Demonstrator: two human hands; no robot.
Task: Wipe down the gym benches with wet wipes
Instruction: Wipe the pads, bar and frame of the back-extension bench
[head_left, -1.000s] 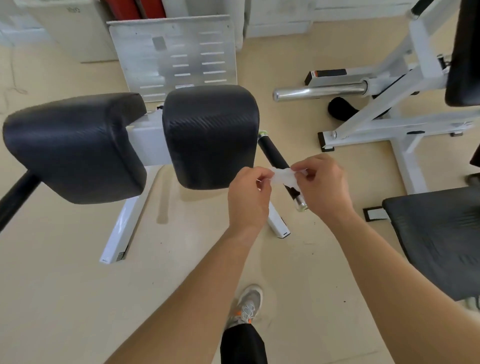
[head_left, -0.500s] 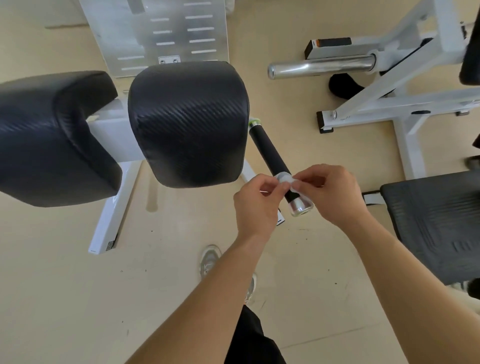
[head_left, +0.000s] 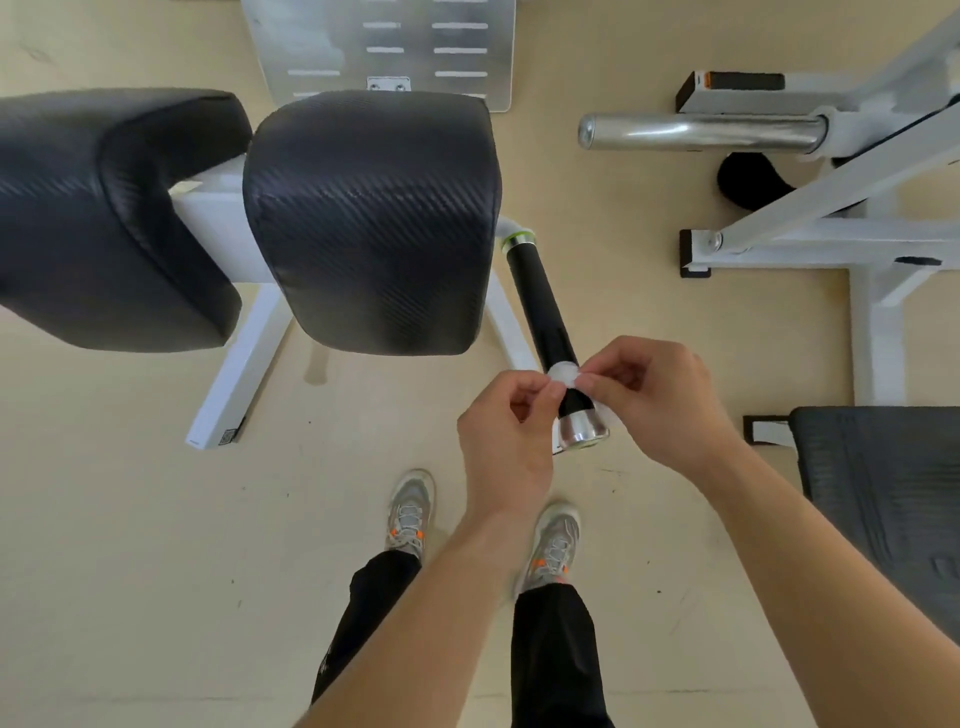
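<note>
Just right of the frame's centre we see the left hand (head_left: 506, 431) and the right hand (head_left: 654, 405) meeting over a small white wet wipe (head_left: 565, 375). The fingers (head_left: 543, 388) of both hands are curled in, and each hand pinches the wipe between thumb and forefinger, so that it is bunched between them. The wipe sits in front of the lower end of a black handle (head_left: 540, 306), just above its chrome cap (head_left: 581, 431); we cannot tell whether it touches the handle. The handle slants up to the right edge of a black padded cushion (head_left: 371, 223) in the upper middle of the frame, and a second black cushion (head_left: 104, 218) sits beside that at the upper left. Both are carried on a white frame (head_left: 244, 364) that stands on the beige floor (head_left: 130, 545). A perforated metal plate (head_left: 384, 47) lies at the top edge behind them. At the upper right we see a chrome bar (head_left: 701, 132) on another white machine (head_left: 878, 244), and a dark grey seat (head_left: 883, 493) fills the right edge lower down. Below the hands, two grey shoes (head_left: 410, 512) with orange marks and black trouser legs (head_left: 553, 654) stand on the floor.
</note>
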